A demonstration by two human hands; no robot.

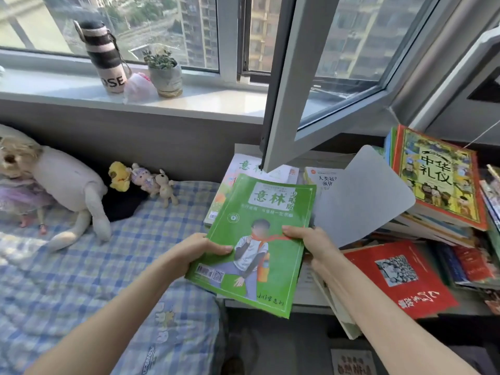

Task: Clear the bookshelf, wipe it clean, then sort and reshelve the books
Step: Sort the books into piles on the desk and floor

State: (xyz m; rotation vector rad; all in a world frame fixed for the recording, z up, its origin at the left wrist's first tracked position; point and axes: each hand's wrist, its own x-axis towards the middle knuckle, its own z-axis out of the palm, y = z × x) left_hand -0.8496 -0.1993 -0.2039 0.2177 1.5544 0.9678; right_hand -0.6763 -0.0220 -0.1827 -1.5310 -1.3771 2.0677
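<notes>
I hold a green magazine [259,234] with a cartoon child on its cover in both hands, above the gap between bed and desk. My left hand [201,249] grips its left edge, thumb on the cover. My right hand [308,238] grips its right edge, thumb on top. Behind it lie more magazines [238,169] and a white book [322,177]. On the right, a yellow picture book [435,177] tops a leaning pile, with a red book [400,277] lower down. A grey sheet [362,196] juts out from that pile.
An open window sash [319,85] hangs over the desk. The sill holds a striped bottle [107,55] and a potted succulent [165,74]. Left is a bed with a checked blue cover [67,280] and soft toys [67,185]. A book [351,361] lies on the floor.
</notes>
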